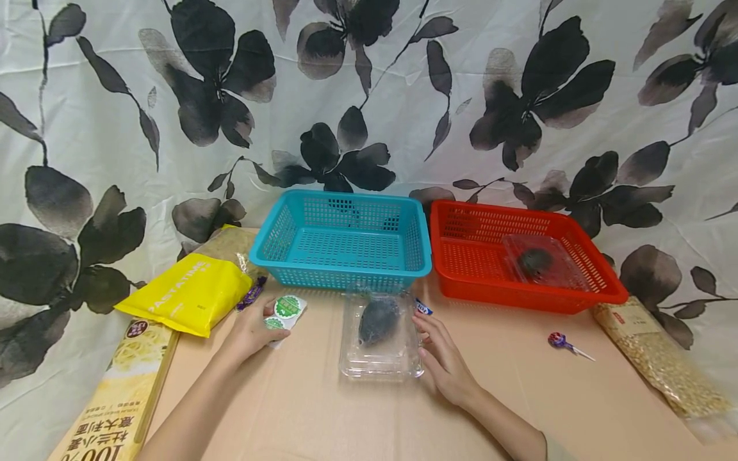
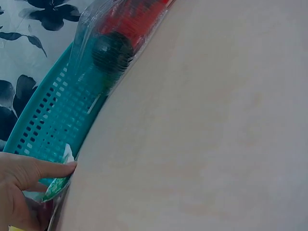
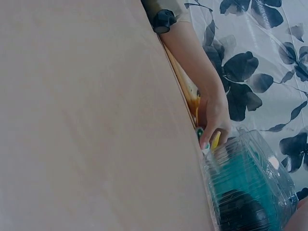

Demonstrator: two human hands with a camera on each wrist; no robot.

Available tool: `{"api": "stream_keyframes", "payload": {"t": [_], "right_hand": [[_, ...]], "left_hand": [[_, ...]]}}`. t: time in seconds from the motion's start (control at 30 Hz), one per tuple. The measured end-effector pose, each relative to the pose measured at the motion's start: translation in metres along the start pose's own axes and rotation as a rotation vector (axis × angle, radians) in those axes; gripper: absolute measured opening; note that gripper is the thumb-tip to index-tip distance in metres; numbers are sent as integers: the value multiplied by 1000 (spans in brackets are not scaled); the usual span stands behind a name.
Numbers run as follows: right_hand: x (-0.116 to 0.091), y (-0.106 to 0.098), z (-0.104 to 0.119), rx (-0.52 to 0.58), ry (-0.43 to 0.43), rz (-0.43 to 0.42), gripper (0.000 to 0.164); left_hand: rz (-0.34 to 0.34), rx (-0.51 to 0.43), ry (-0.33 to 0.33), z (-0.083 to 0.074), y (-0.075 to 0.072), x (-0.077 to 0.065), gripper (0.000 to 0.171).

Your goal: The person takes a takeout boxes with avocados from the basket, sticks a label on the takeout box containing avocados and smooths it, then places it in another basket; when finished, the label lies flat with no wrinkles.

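Observation:
My left hand (image 1: 250, 330) pinches a small white packet with round green printing (image 1: 287, 307) between thumb and fingers, low over the table, left of centre. In the left wrist view its thumb lies along the packet's edge. A clear plastic clamshell box (image 1: 380, 368), lid closed, stands in front of the turquoise basket with a dark avocado-like fruit (image 1: 379, 321) inside. At the box's right side my right hand (image 1: 446, 362) rests with loosely bent fingers, the fingertips at its edge. Beside those fingertips lies a small blue-wrapped candy (image 1: 423, 307).
Behind stand a turquoise basket (image 1: 340, 278) and a red basket (image 1: 519, 301) holding another clear box (image 1: 567, 266). On the left lie a yellow pasta bag (image 1: 190, 291), a purple-wrapped candy (image 1: 251, 294) and a noodle box (image 1: 123, 390); on the right, a lollipop (image 1: 558, 340) and a grain bag (image 1: 663, 358).

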State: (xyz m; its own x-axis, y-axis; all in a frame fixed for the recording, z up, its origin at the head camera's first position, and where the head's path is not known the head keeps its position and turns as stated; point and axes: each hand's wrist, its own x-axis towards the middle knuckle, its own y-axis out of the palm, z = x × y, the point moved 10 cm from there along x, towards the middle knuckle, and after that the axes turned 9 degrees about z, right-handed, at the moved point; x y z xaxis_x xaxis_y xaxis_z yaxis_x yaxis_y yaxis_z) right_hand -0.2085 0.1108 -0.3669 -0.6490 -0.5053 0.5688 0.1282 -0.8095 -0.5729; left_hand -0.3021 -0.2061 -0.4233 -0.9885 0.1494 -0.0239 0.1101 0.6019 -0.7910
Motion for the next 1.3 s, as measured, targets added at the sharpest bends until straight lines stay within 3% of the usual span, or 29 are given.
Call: {"api": "stream_keyframes", "payload": {"t": [0.27, 0.37, 0.63, 0.83, 0.93, 1.07, 1.17, 1.3], "right_hand": [[0, 0, 0, 5, -3, -2, 47], [0, 0, 0, 5, -3, -2, 47], [0, 0, -1, 3, 1, -3, 47], [-6, 3, -19, -12, 35, 4, 48], [-8, 4, -30, -38, 69, 12, 47], [0, 1, -28, -52, 90, 14, 45], [13, -5, -15, -60, 49, -7, 43], [35, -14, 12, -69, -70, -58, 41]], "left_hand": [[35, 234, -93, -2, -6, -9, 72], [39, 252, -101, -5, -6, -13, 67], [90, 191, -99, 5, -14, -12, 79], [146, -46, -46, 10, -13, -5, 70], [156, -147, 9, -3, -13, -5, 55], [137, -248, 85, -35, -16, -11, 38], [110, -277, 117, -61, -16, -16, 30], [78, -333, 186, -97, -14, -22, 23]]}}
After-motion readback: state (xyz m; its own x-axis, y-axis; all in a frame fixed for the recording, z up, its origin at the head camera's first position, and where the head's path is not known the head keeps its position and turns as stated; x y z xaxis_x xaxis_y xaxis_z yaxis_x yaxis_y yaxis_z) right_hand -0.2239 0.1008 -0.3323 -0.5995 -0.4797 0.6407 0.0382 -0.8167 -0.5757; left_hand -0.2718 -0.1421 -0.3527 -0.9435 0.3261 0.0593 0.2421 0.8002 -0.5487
